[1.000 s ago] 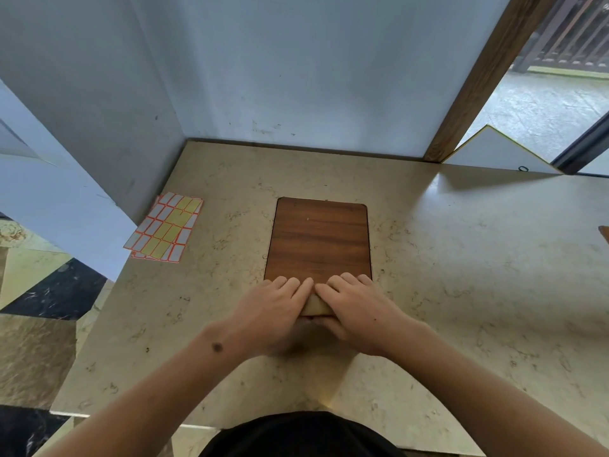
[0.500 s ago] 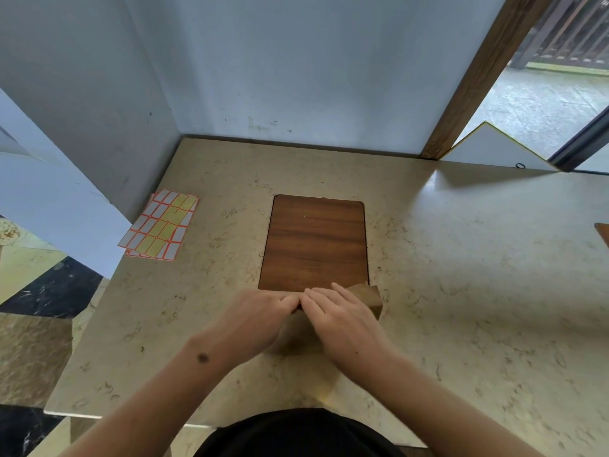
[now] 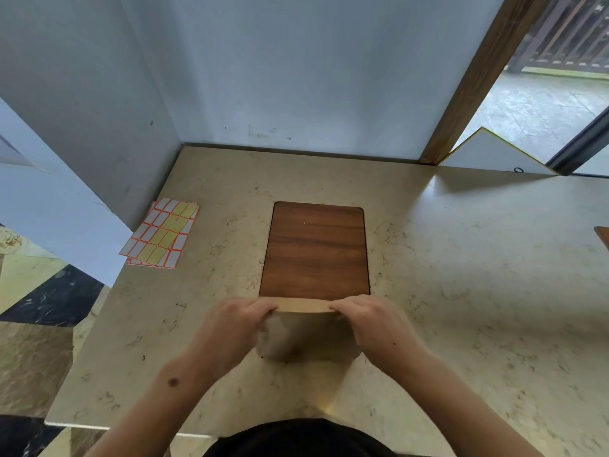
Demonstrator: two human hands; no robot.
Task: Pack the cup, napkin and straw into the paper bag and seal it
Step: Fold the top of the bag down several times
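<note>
1. Bag (image 3: 304, 334) stands on the near middle of the table (image 3: 461, 291), just near of the brown board (image 3: 316, 252); its top is folded flat into one strip between the two hands.
2. Left hand (image 3: 235, 328) grips the left end of the folded top, with the fingers curled over the edge. Right hand (image 3: 372, 324) grips the right end in the same way. Both are clenched on the fold and neither is released.
3. Cup, napkin and straw are not visible. I judge they are already inside the bag, but the closed top hides this, so I cannot tell for sure.
4. The step in hand seems to be creasing the fold before sealing. The seal itself is not yet done, because no sticker is on the bag.
5. What could go wrong: if one hand lets go to reach for the stickers (image 3: 161, 234) at the far left, the paper may spring open again. If the hands press down too hard, the cup inside may be crushed or may tip. An uneven pull could also tear the fold.
6. Count: one bag, two hands, one board, and one small pile of sticker sheets; how many sheets are in it I cannot tell.
</note>
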